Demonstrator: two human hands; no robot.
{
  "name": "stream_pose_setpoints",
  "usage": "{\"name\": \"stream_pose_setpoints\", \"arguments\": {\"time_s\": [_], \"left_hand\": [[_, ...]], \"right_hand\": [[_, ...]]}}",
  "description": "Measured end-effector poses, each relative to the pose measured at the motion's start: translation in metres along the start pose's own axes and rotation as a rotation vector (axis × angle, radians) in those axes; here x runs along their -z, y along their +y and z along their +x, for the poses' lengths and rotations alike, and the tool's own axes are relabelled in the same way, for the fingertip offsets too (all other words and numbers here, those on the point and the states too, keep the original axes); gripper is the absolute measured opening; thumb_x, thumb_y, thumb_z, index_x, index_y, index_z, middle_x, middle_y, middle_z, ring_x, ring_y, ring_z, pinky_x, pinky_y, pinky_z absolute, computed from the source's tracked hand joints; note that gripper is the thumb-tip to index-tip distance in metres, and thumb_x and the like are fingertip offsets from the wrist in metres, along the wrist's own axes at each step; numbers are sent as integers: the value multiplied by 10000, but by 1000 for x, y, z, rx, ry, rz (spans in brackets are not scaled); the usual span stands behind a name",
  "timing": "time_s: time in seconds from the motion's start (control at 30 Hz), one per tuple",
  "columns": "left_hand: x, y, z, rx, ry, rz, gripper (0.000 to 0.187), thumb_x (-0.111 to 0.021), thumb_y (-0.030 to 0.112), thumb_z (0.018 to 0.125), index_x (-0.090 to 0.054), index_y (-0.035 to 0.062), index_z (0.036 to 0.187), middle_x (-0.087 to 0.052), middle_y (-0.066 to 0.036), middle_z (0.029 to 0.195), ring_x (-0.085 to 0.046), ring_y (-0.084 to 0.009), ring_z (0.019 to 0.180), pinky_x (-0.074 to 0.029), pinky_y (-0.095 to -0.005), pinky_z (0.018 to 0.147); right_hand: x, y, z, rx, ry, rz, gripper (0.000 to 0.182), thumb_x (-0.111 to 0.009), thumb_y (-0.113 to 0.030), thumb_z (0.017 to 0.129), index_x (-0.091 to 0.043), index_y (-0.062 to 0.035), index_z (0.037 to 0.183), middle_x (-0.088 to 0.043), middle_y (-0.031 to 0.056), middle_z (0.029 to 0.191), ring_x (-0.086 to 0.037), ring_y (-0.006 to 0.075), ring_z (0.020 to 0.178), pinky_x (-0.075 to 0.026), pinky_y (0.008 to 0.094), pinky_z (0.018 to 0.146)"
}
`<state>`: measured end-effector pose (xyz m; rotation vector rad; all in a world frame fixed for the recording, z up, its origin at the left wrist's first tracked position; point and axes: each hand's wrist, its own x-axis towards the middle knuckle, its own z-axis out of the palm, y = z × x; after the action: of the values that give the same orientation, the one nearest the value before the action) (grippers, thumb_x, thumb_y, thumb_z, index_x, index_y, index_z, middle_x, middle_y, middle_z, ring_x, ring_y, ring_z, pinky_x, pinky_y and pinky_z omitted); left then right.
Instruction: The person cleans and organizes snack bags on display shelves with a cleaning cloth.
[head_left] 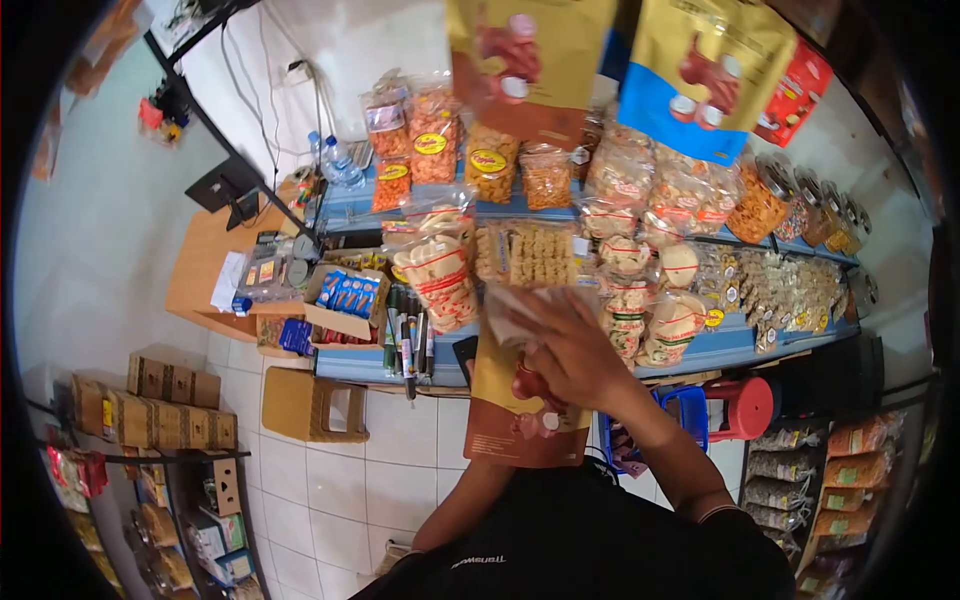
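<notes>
My right hand (pixel 572 350) presses a crumpled white cloth or tissue (pixel 520 312) against the upper part of a gold and brown pouch (pixel 530 405). The pouch stands upright in front of my chest, with pictures printed on its face. My left forearm (pixel 465 505) reaches up behind the pouch's lower edge, and the pouch hides my left hand. Just beyond the pouch, packs of light brown snacks (pixel 538 252) and a bag of pale round crackers (pixel 440 275) lie on the blue shelf (pixel 350 362).
Gold pouches (pixel 700 75) hang above the shelf. Lidded jars (pixel 765 200) stand at the right. A box of blue packets (pixel 350 292) sits left. Below are a brown stool (pixel 300 402), a blue basket (pixel 690 415) and a red stool (pixel 745 408). Side racks hold cartons and bags.
</notes>
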<state>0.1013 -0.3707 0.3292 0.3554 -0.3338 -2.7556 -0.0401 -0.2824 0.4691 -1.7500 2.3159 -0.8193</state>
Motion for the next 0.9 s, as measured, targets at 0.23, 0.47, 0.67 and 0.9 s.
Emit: {"name": "stream_pose_setpoints", "arguments": {"time_s": [0.23,0.47,0.67,0.9], "left_hand": [[24,90,17,103,-71,-188,614,-441,576,1104,-464,90,1478,-591,-133,1343,-585,-274,1292,-491,-466,1134],[42,127,42,305,-122,-431,591,-447,585,1114,-539,78,1402,-650,-132,1232,-643,-282,1210,-537,-488,1090],[62,139,52,40,-358,-614,470,-439,504,1141,-561,95,1337,-658,-134,1228,-647,-259,1181,-527,-434,1095],[-24,147,31,-218,124,419,576,-587,239,1096,-364,75,1600,-476,-168,1553,-451,-275,1451,-415,-431,1196]], "right_hand": [[-36,-23,41,-183,52,120,475,-504,-161,1068,-594,-51,1521,-401,141,1712,-429,404,1533,-169,621,1310],[-69,-76,32,-70,-65,86,542,-551,-128,1038,-524,-53,1574,-366,114,1735,-392,399,1563,-149,652,1308],[-83,-97,27,-88,-59,301,643,-656,-79,991,-473,-22,1604,-327,229,1729,-374,440,1565,-353,598,1249],[-136,-60,8,-418,294,718,466,-719,-111,1029,-597,43,1451,-605,201,1511,-626,328,1360,-486,408,1141]]}}
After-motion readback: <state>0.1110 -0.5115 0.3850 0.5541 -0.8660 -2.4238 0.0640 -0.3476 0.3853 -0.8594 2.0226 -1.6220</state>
